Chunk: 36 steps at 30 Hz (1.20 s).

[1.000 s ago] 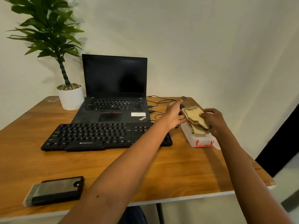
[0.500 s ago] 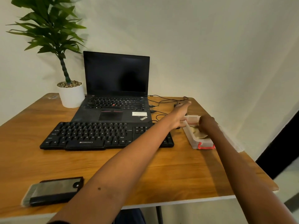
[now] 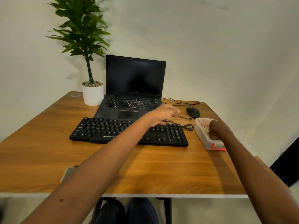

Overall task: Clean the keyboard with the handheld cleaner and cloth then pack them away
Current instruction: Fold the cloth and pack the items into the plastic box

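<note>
The black keyboard (image 3: 105, 130) lies across the middle of the wooden table (image 3: 161, 167). My right hand (image 3: 217, 130) reaches down into a clear plastic box (image 3: 200, 136) at the table's right edge, fingers curled on the beige cloth (image 3: 205, 129), which barely shows beneath it. My left hand (image 3: 165, 113) hovers with relaxed fingers over the keyboard's far right corner and holds nothing. Only a grey corner of the handheld cleaner (image 3: 68, 173) shows near the front left edge; my left forearm hides the rest.
An open laptop (image 3: 134, 78) stands behind the keyboard, with a potted plant (image 3: 93, 94) to its left. A black mouse (image 3: 192, 112) and loose cables (image 3: 186, 126) lie between the laptop and the box. The box has a red latch (image 3: 218, 148).
My right hand has lowered the cloth from above the box down into it. My left hand has drawn back from the box toward the keyboard, uncovering the mouse.
</note>
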Each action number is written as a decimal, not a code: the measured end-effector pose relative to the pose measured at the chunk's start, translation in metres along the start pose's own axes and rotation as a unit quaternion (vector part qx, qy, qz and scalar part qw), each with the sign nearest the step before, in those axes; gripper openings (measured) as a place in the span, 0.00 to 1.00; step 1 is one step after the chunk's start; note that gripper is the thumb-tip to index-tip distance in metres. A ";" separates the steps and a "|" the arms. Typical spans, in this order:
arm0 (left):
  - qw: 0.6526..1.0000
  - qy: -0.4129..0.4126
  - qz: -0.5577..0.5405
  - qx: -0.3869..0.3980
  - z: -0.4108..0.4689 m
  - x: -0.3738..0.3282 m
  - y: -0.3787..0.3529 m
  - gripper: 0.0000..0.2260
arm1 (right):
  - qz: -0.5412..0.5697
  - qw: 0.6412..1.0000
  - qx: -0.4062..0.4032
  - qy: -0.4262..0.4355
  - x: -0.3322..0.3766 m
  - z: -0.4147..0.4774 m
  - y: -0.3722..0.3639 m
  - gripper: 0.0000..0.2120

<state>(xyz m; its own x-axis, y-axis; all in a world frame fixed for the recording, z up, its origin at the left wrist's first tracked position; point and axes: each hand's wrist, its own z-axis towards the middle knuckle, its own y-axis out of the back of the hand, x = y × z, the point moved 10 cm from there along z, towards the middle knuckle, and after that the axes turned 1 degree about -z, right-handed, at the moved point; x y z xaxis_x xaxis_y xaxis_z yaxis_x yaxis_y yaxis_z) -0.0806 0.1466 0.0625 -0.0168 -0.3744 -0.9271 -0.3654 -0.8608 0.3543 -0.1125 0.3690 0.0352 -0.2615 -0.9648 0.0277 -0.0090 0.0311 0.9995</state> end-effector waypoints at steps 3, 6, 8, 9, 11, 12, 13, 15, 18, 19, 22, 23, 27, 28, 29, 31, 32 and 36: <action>0.995 -0.007 0.092 0.024 -0.029 0.012 0.025 0.15 | -0.015 0.997 -0.074 0.028 0.024 -0.010 0.029 0.13; 0.988 -0.007 0.151 0.017 -0.065 0.035 0.061 0.15 | 0.061 0.981 -0.117 0.141 0.089 -0.046 0.047 0.09; 0.983 -0.002 0.182 0.004 -0.090 0.055 0.083 0.15 | 0.153 0.960 -0.057 0.230 0.142 -0.088 0.041 0.06; 0.979 0.007 0.202 -0.004 -0.105 0.067 0.095 0.14 | 0.176 0.944 -0.026 0.277 0.170 -0.113 0.035 0.05; 0.968 0.029 0.248 -0.003 -0.133 0.094 0.113 0.14 | 0.185 0.911 0.030 0.367 0.218 -0.163 0.022 0.07; 0.962 0.043 0.267 0.013 -0.148 0.107 0.118 0.15 | 0.188 0.894 0.061 0.402 0.237 -0.183 0.012 0.08; 0.958 0.059 0.279 0.036 -0.163 0.121 0.121 0.15 | 0.195 0.877 0.090 0.430 0.252 -0.202 0.002 0.08; 0.952 0.088 0.283 0.077 -0.189 0.145 0.124 0.18 | 0.219 0.851 0.129 0.460 0.274 -0.229 -0.014 0.10; 0.939 0.120 0.306 0.099 -0.214 0.170 0.129 0.28 | 0.225 0.831 0.159 0.484 0.298 -0.255 -0.031 0.18; 0.930 0.123 0.332 0.103 -0.218 0.176 0.130 0.30 | 0.212 0.829 0.166 0.491 0.304 -0.261 -0.037 0.22; 0.902 0.106 0.408 0.092 -0.217 0.182 0.129 0.32 | 0.141 0.844 0.158 0.493 0.315 -0.270 -0.054 0.27; 0.899 0.098 0.420 0.081 -0.216 0.179 0.129 0.31 | 0.123 0.849 0.147 0.492 0.317 -0.271 -0.056 0.27; 0.911 0.060 0.403 0.063 -0.210 0.161 0.126 0.27 | 0.129 0.864 0.106 0.475 0.316 -0.268 -0.055 0.28; 0.918 0.052 0.389 0.062 -0.208 0.157 0.125 0.27 | 0.143 0.867 0.099 0.466 0.313 -0.265 -0.052 0.28; 0.926 0.043 0.371 0.058 -0.205 0.152 0.126 0.27 | 0.159 0.871 0.093 0.455 0.308 -0.261 -0.049 0.27; 0.947 0.012 0.319 0.037 -0.198 0.139 0.127 0.26 | 0.198 0.875 0.093 0.432 0.293 -0.251 -0.042 0.24; 0.961 -0.008 0.277 0.023 -0.195 0.130 0.127 0.25 | 0.234 0.873 0.101 0.417 0.283 -0.244 -0.038 0.22; 0.994 -0.078 0.055 -0.058 -0.166 0.095 0.113 0.21 | 0.559 0.763 0.219 0.240 0.223 -0.216 -0.038 0.08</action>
<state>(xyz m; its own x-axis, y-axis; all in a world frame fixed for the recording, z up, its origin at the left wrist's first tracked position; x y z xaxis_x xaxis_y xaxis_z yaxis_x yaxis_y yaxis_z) 0.0309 -0.0437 0.0348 -0.1984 -0.4179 -0.8866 -0.2432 -0.8553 0.4576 0.0384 0.0961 0.0066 0.0413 -0.2518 0.9669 -0.3882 0.8876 0.2477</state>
